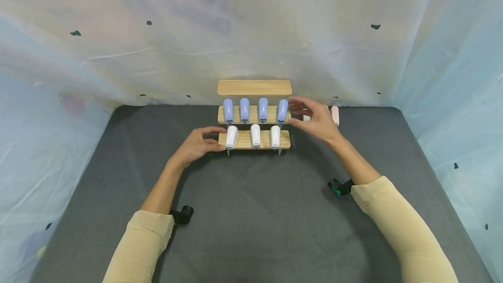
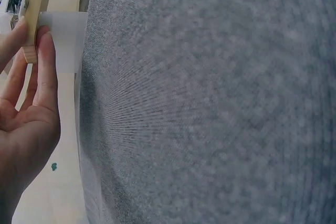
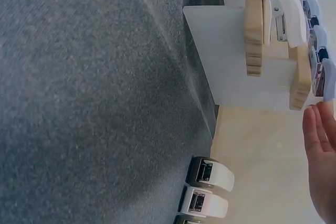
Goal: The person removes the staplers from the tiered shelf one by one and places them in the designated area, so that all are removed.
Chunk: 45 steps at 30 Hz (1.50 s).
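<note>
A tiered rack with a wooden top board (image 1: 254,87) stands at the back of the table. Several blue staplers (image 1: 263,109) line its middle board (image 1: 253,116), and three white staplers (image 1: 255,136) sit on the lowest board (image 1: 243,139). My left hand (image 1: 198,145) pinches the left end of that lowest board, thumb on one face and a finger on the other in the left wrist view. At the rack's right end is my right hand (image 1: 316,119), its extended fingertips right by the end blue stapler (image 3: 328,80), with nothing gripped.
Partly hidden behind my right hand, a pink stapler (image 1: 335,115) and a white stapler (image 3: 218,174) stand by the back wall. Dark grey cloth (image 1: 251,213) covers the table. Pale plastic sheeting (image 1: 251,21) hangs behind and along both sides.
</note>
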{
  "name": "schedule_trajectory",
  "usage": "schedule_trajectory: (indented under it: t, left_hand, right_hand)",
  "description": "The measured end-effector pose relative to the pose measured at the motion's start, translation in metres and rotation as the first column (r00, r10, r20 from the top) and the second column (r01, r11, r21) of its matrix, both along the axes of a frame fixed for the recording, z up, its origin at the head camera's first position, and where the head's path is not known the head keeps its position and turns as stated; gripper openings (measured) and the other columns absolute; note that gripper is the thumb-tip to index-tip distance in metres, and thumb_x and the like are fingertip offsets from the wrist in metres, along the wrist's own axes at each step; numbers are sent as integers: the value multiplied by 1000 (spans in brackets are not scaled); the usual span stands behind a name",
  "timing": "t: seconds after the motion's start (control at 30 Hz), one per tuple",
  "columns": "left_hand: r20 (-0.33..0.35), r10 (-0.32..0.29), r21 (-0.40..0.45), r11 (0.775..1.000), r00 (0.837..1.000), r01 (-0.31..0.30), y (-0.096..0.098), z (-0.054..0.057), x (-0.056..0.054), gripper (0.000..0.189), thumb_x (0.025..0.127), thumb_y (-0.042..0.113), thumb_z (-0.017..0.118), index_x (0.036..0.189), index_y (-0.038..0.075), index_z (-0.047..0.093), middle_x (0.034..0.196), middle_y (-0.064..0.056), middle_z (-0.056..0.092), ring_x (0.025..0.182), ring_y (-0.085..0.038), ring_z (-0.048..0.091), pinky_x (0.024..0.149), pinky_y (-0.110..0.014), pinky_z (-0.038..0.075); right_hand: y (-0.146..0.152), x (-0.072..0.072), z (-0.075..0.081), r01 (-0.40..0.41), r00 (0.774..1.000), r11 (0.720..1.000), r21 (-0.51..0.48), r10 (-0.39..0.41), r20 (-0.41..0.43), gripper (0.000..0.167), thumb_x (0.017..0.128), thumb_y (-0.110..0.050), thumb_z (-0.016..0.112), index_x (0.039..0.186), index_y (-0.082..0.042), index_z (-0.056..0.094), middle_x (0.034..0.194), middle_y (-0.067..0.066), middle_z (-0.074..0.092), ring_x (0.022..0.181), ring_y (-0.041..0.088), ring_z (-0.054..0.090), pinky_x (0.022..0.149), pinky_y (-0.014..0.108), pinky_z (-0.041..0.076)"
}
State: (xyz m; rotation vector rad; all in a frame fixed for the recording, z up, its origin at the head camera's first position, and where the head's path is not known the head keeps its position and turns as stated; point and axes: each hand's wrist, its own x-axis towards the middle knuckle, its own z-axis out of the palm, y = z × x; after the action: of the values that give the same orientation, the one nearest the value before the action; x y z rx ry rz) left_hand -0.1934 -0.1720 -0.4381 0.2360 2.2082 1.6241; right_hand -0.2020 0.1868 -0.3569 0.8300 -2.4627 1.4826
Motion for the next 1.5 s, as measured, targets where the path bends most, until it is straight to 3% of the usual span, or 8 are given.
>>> schedule_trajectory:
  t: [0.23, 0.5, 0.87, 1.1, 1.5]
  left_hand:
    - [11, -1, -3, 1000, 1000, 1, 1, 0, -1, 56, 84, 18, 82, 136, 17, 60, 121, -16, 65, 104, -28, 68, 95, -49, 48]
    - [24, -1, -9, 1000, 1000, 1, -1, -5, -4, 56, 86, 18, 81, 137, 17, 59, 126, -17, 62, 107, -30, 67, 96, -51, 47]
    - [17, -1, -6, 1000, 1000, 1, -1, -5, -1, 57, 85, 18, 81, 137, 16, 59, 127, -17, 61, 108, -29, 66, 97, -50, 47]
    - [1, 5, 6, 1000, 1000, -5, -1, -7, -1, 56, 84, 19, 82, 136, 17, 60, 123, -17, 64, 105, -28, 68, 96, -48, 48]
    - [1, 5, 19, 1000, 1000, -5, -2, -9, -2, 56, 83, 20, 83, 134, 18, 61, 123, -15, 64, 105, -27, 68, 95, -50, 48]
  right_hand:
    - [-4, -1, -2, 4, 999, 999, 41, -5, 42, 59, 83, 4, 77, 135, 10, 52, 123, 29, 60, 112, 46, 59, 95, 54, 48]
    - [-11, -1, -8, 41, 999, 996, 78, -42, 17, 64, 83, -1, 79, 140, 6, 49, 127, 26, 60, 115, 43, 59, 96, 53, 48]
    - [-6, -22, -47, 77, 996, 997, 18, -76, -37, 70, 79, -6, 84, 141, -4, 52, 128, 17, 61, 115, 37, 60, 92, 57, 48]
    - [-2, -22, -47, 100, 995, 994, 39, -99, -34, 70, 80, -9, 85, 143, -11, 53, 126, 13, 62, 113, 31, 60, 92, 53, 49]
    - [13, -16, -46, 154, 988, 987, 38, -154, -2, 71, 77, -4, 85, 140, -6, 54, 120, 16, 64, 107, 28, 63, 88, 52, 51]
